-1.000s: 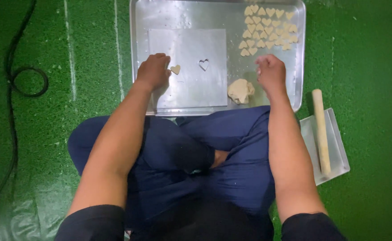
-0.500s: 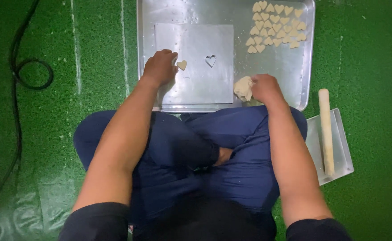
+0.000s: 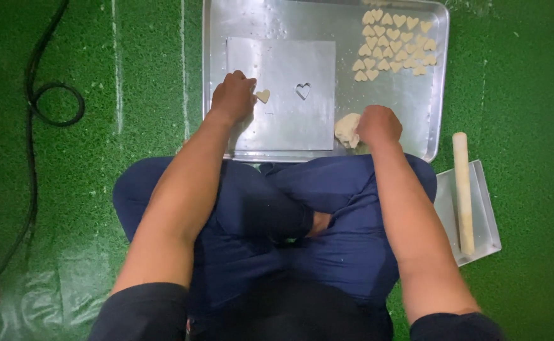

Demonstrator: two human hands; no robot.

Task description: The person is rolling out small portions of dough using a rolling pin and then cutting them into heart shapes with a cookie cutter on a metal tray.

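sitting cross-legged on the green floor (image 3: 523,95), the person leans over a large metal tray (image 3: 416,136) with both arms stretched forward. the left hand (image 3: 232,96) rests on the left edge of a square metal sheet (image 3: 289,120) that lies in the tray; its fingers are curled under, and i cannot tell whether they pinch anything. a single heart-shaped dough piece (image 3: 263,96) lies just beside those fingers on the sheet, and a heart-shaped cutter (image 3: 303,90) stands near it toward the middle. the right hand (image 3: 378,125) is closed over a lump of dough (image 3: 346,129) at the tray's near edge, fingers pressed together against it. a cluster of cut dough hearts (image 3: 393,44) fills the tray's far right corner. a wooden rolling pin (image 3: 463,192) lies on a small tray (image 3: 482,243) to the right, and a black cable (image 3: 34,101) loops at the left.
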